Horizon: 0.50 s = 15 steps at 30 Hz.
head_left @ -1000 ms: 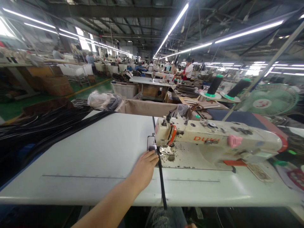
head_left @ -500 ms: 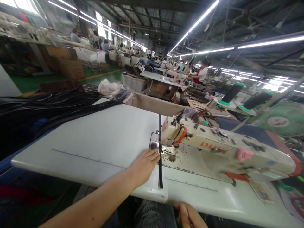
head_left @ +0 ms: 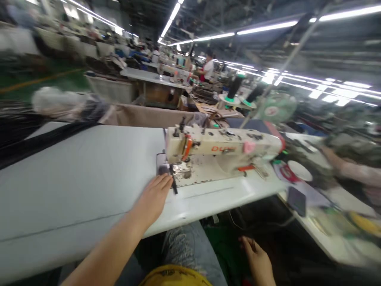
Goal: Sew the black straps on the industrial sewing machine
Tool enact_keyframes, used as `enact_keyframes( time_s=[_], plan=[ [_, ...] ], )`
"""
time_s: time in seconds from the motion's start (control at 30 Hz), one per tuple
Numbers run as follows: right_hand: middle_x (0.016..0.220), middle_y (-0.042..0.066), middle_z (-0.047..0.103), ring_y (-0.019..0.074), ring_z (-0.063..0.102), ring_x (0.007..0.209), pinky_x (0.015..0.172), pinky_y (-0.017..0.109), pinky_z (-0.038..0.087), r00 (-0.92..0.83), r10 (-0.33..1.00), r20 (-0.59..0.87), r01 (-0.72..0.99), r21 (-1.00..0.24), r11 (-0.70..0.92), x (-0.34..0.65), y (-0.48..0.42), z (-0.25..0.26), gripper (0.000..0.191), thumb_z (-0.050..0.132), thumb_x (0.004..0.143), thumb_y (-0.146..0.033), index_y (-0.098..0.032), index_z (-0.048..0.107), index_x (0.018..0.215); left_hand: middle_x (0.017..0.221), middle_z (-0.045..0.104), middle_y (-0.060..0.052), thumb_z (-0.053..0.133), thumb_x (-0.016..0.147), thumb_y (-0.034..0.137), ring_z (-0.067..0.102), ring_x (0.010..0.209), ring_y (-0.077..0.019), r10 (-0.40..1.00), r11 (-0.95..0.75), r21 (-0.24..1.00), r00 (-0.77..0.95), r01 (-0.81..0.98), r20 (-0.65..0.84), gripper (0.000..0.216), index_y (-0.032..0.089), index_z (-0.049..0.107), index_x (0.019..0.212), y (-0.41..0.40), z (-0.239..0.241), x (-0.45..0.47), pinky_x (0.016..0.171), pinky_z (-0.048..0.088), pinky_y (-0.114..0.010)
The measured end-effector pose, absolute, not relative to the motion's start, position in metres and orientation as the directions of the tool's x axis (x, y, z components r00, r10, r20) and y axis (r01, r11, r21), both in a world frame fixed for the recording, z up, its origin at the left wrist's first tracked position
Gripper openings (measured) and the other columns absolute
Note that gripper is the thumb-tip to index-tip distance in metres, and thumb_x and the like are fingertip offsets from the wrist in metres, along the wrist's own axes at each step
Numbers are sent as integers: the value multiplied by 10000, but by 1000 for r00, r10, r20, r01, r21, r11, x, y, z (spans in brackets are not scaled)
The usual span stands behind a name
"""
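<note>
The narrow black strap (head_left: 173, 183) lies on the white sewing table (head_left: 74, 174), its short end just below the needle of the cream industrial sewing machine (head_left: 220, 145). My left hand (head_left: 153, 198) rests flat beside it, fingers extended, touching its edge. My right hand (head_left: 258, 260) hangs open below the table, holding nothing.

One sewing machine (head_left: 220, 153) is being shown on the white surface (head_left: 74, 178), with one black strap (head_left: 173, 183) beneath its needle. Two thread cones (head_left: 235, 88) are being seen behind it, beside one fan (head_left: 275, 109). Two hands are being counted: left hand (head_left: 153, 198), right hand (head_left: 258, 260).
</note>
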State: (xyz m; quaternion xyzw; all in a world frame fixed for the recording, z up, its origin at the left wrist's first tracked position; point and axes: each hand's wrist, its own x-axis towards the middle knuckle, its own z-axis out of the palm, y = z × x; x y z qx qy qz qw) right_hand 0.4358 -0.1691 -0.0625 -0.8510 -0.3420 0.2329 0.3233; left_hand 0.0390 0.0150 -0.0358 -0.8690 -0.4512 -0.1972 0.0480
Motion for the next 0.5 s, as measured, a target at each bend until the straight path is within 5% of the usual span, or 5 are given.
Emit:
enact_keyframes(
  time_s=[0.13, 0.27, 0.4, 0.5],
  plan=[
    [726, 87, 762, 307, 730, 790, 721, 345, 537, 856, 498, -140, 288, -671, -683, 471, -207, -60, 403, 571, 713, -546, -206, 778, 773, 1516, 588, -223, 367, 885, 16, 590, 1387, -358, 670, -672, 23, 594, 740, 444, 584, 11, 620, 1411, 30, -58, 25, 1196, 458, -554],
    [1056, 83, 800, 299, 728, 1023, 836, 333, 521, 959, 281, -35, 181, -688, -703, 499, -240, -64, 399, 561, 796, -395, -197, 773, 1069, 1440, 641, -251, 371, 932, 133, 623, 1330, -402, 614, -724, 45, 612, 689, 499, 553, 0, 587, 1423, 47, -74, 19, 1168, 480, -582],
    [1127, 90, 779, 270, 733, 1007, 874, 341, 521, 990, 143, 0, 98, -726, -681, 518, -255, -69, 342, 606, 891, -325, -178, 715, 1179, 1403, 685, -175, 365, 984, 210, 655, 1288, -399, 549, -769, 57, 612, 637, 570, 712, 164, 230, 1681, 54, -79, 17, 1113, 530, -610],
    [1037, 50, 772, 203, 733, 849, 856, 351, 556, 996, 82, -43, 20, -769, -639, 534, -251, -72, 242, 674, 961, -313, -172, 691, 1158, 1432, 676, -97, 380, 995, 229, 683, 1243, -397, 514, -788, 55, 606, 613, 607, 818, 346, -14, 1702, 59, -83, 14, 1059, 566, -640]
  ],
)
